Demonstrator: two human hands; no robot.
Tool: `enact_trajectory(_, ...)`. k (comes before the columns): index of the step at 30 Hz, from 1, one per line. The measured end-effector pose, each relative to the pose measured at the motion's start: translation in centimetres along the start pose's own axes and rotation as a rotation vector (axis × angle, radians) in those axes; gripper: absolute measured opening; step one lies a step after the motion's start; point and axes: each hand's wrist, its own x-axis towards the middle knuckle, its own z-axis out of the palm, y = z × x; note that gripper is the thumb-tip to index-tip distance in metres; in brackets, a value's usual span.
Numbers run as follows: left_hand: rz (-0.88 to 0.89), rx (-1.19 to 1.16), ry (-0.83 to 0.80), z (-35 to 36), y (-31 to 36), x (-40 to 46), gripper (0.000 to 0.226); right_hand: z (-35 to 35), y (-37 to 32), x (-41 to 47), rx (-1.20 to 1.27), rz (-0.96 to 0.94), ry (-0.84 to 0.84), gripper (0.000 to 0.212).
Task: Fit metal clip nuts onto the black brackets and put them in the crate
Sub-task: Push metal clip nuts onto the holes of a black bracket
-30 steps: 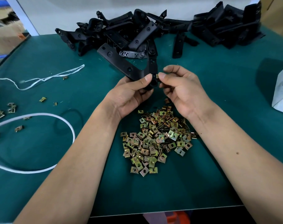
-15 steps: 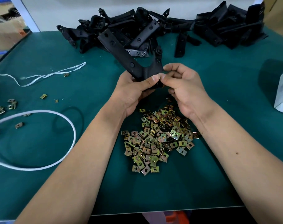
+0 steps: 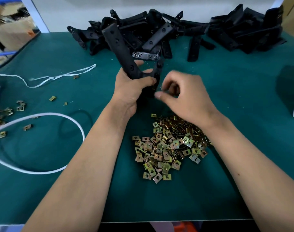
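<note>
Head | two hands | left hand [image 3: 133,91] grips one bracket [image 3: 121,52]

Counts on the green worktop [image 3: 226,97]

Two hands: the left [image 3: 133,91] and the right [image 3: 184,96]. One black bracket [image 3: 124,54] is held up; the black heap of brackets [image 3: 176,34] behind holds too many to count. One big pile of clip nuts [image 3: 168,148], well over fifty, plus roughly a dozen scattered clip nuts [image 3: 20,106] at left. One white hoop [image 3: 76,124], one white string [image 3: 59,77].
</note>
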Motion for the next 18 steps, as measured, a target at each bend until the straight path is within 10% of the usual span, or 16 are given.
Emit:
enact_trajectory(5, -0.050, -0.161, 0.008, -1.0, 0.7, 0.7, 0.039, 0.7, -1.1, 0.2, -0.106, -0.057, -0.418, 0.020)
enact_trajectory(18, -0.167, -0.249, -0.094, -0.9, 0.2, 0.5, 0.015, 0.2, -0.1, 0.0, -0.033, 0.020, -0.225, 0.013)
